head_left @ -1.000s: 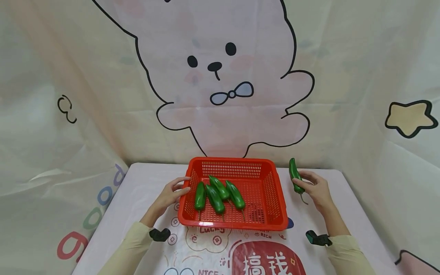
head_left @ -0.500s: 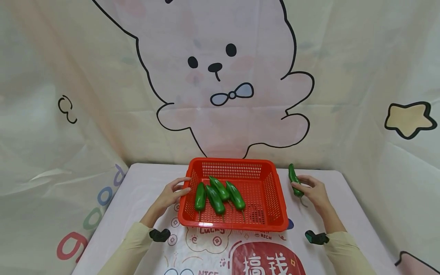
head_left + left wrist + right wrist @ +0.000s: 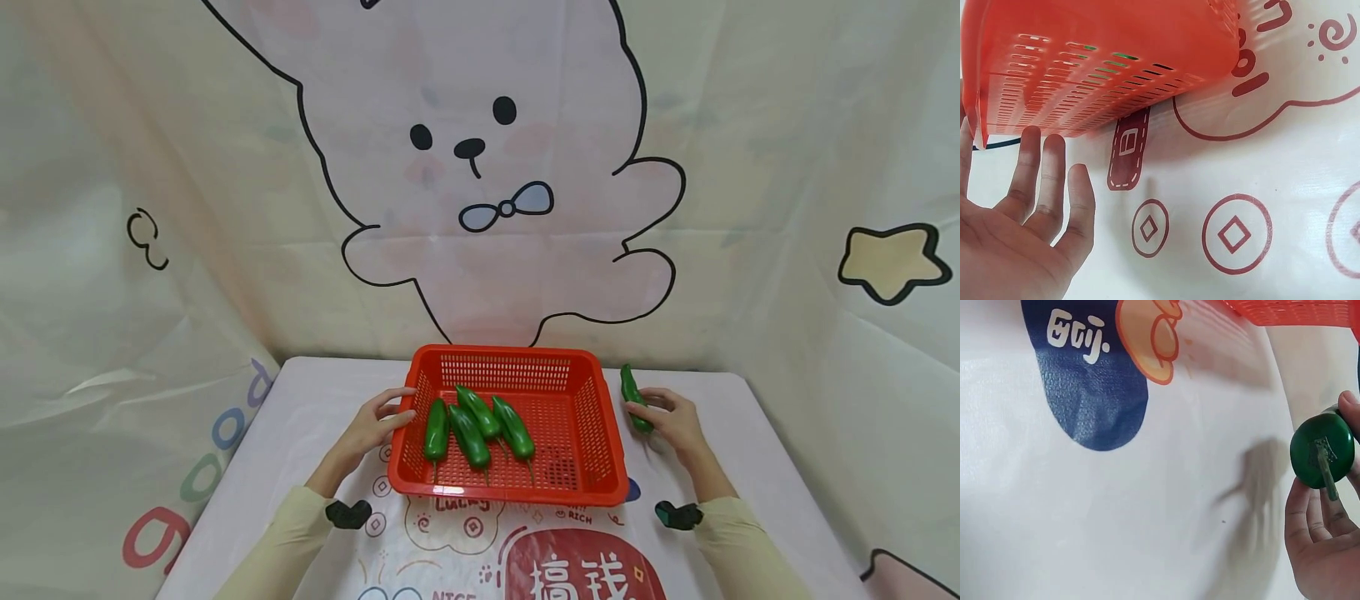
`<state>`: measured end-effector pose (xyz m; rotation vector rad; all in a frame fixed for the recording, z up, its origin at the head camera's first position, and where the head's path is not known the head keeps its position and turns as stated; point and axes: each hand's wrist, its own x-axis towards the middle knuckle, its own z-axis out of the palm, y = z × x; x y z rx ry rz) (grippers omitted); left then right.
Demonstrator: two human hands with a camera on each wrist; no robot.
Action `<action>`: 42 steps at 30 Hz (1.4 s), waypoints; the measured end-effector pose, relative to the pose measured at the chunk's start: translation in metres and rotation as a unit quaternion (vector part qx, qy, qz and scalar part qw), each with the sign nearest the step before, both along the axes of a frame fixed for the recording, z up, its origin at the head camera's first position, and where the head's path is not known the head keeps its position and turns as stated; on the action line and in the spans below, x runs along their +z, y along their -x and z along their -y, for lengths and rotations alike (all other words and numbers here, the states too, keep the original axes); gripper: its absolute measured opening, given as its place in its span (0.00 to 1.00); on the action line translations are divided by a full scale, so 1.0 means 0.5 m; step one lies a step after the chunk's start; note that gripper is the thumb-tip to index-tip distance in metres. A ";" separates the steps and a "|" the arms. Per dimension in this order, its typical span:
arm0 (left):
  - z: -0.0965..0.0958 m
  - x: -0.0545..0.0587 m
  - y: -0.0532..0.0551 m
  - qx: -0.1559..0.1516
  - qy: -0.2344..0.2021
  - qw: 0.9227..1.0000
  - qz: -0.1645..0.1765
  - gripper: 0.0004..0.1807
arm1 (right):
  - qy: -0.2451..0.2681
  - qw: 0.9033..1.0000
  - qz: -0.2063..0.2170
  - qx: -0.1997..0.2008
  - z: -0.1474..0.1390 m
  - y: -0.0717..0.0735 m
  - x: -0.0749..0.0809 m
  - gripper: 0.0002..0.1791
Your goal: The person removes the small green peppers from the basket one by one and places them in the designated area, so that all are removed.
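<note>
A red plastic basket [image 3: 585, 433] stands on the table with several green chili peppers [image 3: 471, 435] lying in its left half. My left hand [image 3: 372, 423] holds the left rim. Thumb and index finger lie over the rim, while the other fingers extend along the outside wall [image 3: 1110, 75] in the left wrist view. To the right of the basket, my right hand [image 3: 675, 421] grips another green chili pepper [image 3: 631, 390] between thumb and fingers, its tip pointing away from me. The right wrist view shows this pepper's stem end [image 3: 1322, 450] toward the camera; its far part is hidden.
A white printed cloth [image 3: 450, 567] covers the table, with red and blue drawings on it. Behind the basket rises a fabric backdrop [image 3: 480, 267] with a cartoon bear; more fabric hangs at both sides.
My right hand has moved down and slightly left with the chili pepper, bringing it closer to the basket's right side. The left hand and basket stay in place.
</note>
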<state>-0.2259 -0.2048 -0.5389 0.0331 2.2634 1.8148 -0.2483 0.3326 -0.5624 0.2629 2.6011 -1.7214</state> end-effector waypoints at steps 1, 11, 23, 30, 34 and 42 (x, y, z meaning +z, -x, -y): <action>0.000 0.000 0.000 0.000 0.000 1.000 0.000 0.29 | 0.001 1.000 0.001 -0.002 0.001 0.001 -0.002 0.36; 0.000 -0.002 0.002 -0.003 0.005 1.000 -0.001 0.29 | -0.025 1.000 0.013 0.004 0.012 0.005 -0.014 0.37; 0.000 -0.002 0.001 -0.004 -0.001 1.000 -0.002 0.28 | -0.052 0.998 0.032 -0.005 0.019 0.003 -0.023 0.39; -0.001 -0.002 0.002 -0.002 0.005 1.000 -0.002 0.29 | -0.060 0.997 0.038 -0.012 0.024 0.010 -0.025 0.40; -0.001 -0.003 0.004 -0.001 0.007 1.000 -0.002 0.29 | -0.066 0.997 0.036 -0.008 0.022 0.011 -0.022 0.39; 0.002 -0.004 0.005 -0.003 0.004 1.000 -0.002 0.30 | -0.051 0.998 0.036 0.006 0.009 0.003 -0.010 0.41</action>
